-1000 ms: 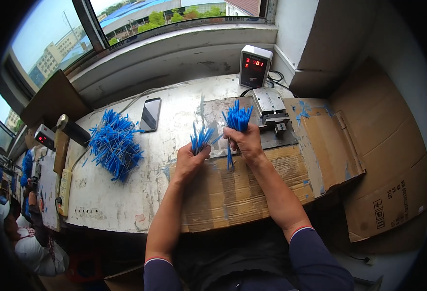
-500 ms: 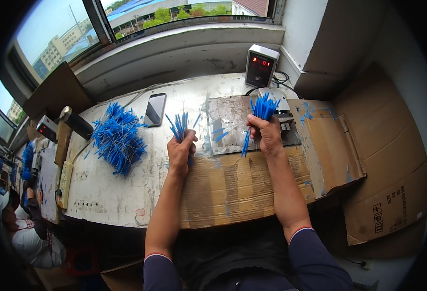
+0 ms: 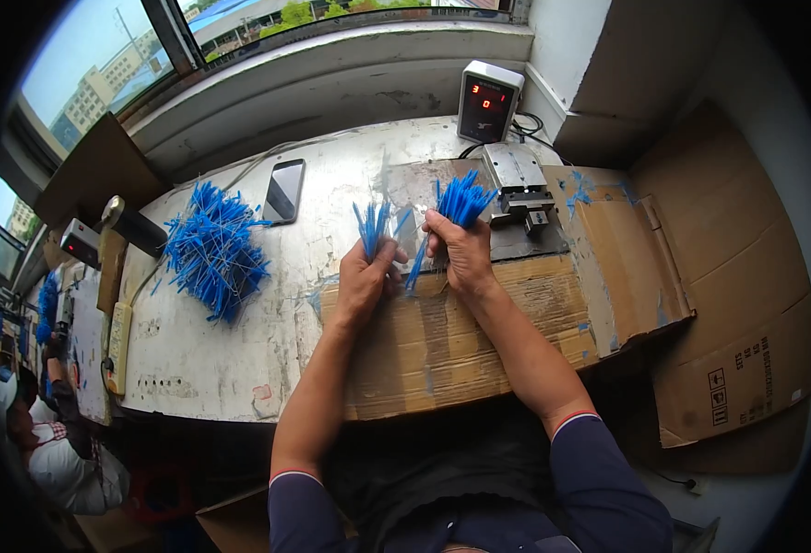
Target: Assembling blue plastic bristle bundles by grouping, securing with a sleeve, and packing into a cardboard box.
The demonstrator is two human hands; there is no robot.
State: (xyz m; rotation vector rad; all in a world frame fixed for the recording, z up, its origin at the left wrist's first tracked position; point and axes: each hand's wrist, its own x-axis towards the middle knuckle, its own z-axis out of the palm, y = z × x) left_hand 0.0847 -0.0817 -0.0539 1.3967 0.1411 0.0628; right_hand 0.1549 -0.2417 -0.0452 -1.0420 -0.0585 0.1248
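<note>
My left hand (image 3: pixel 368 279) is closed round a small bunch of thin blue strips with fine wire-like ends (image 3: pixel 373 229), which stick up past the fingers. Just to its right, my right hand (image 3: pixel 461 253) grips a thicker bunch of the same blue strips (image 3: pixel 463 198). A few strips hang down below that hand, between the two hands. Both hands are raised above the front of the bench, apart by a narrow gap. A large tangled pile of blue strips (image 3: pixel 212 249) lies on the bench to the left.
A metal fixture (image 3: pixel 525 198) sits on a plate at the right, with a box with a red digital display (image 3: pixel 488 101) behind it. A phone (image 3: pixel 284 191) lies beside the pile. Cardboard (image 3: pixel 479 332) covers the bench front. A co-worker (image 3: pixel 50 442) sits at far left.
My right hand has moved left with its bunch, uncovering the metal fixture. My left hand has come slightly right and lower, so the two bunches are closer together.
</note>
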